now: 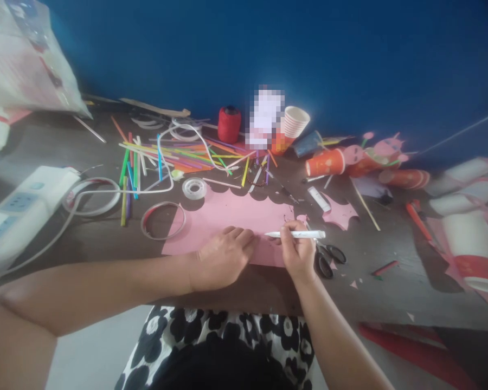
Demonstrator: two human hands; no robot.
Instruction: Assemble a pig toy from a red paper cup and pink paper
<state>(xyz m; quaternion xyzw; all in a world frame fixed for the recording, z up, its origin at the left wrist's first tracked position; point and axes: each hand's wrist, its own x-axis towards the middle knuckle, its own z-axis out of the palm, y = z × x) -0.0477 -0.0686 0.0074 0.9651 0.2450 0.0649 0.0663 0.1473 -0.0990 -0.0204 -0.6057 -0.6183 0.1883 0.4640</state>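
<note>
A sheet of pink paper (219,214) with a scalloped far edge lies flat on the table. My left hand (223,254) rests on its near part with curled fingers, holding it down; the fingertips are partly hidden. Closed around a white marker pen (303,234) is my right hand (297,252). The pen's tip points left, close to the paper's surface, and whether it touches cannot be told. Black-handled scissors (329,257) lie beside my right hand, partly behind it. A roll of tape (162,221) overlaps the paper's left edge.
Colourful sticks (187,154) are strewn behind the paper near clear tape (194,188) and red thread (229,124). A power strip (32,195) with a white cable stands left. Paper cups (325,164), a cut pink piece (339,211) and a red cutter (418,219) lie right.
</note>
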